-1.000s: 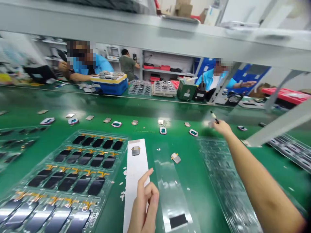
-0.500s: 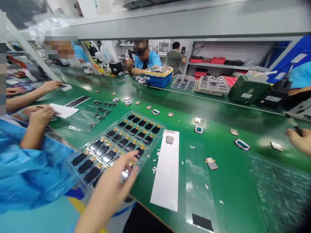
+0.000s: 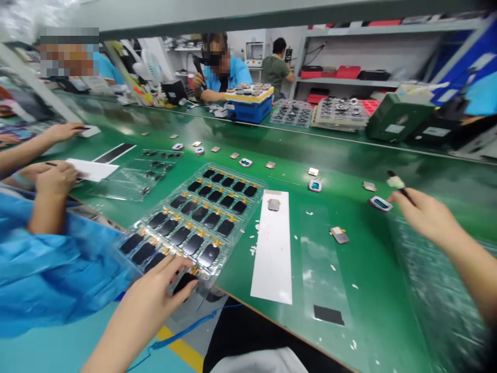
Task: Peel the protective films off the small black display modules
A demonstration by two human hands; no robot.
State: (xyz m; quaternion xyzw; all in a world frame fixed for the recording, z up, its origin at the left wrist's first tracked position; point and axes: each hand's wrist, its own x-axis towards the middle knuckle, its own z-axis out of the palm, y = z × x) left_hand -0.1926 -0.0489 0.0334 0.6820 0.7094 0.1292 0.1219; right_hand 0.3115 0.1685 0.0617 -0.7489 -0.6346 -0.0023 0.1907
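Nearest, the left hand [image 3: 155,292] lies over the near corner of a clear blister tray [image 3: 236,173], fingers spread, with the tips on a black display panel [image 3: 184,282] with gold flex tabs. Whether the fingers grip the panel cannot be told. Handle such panels by their edges and keep fingertips off the glossy face.

To the left, a co-worker's hand [image 3: 56,178] holds a thin pen above a blue sleeve [image 3: 50,269]. To the right, the right hand [image 3: 425,212] pinches a dark pen-like tool [image 3: 399,184] between thumb and forefinger, just beside a pink-framed component [image 3: 381,203]. Between the hands lie a white strip [image 3: 272,269] carrying a small metal part [image 3: 274,204], and a clear film strip [image 3: 322,269]. A blue case [image 3: 250,111] stands far along the green bench [image 3: 388,295].
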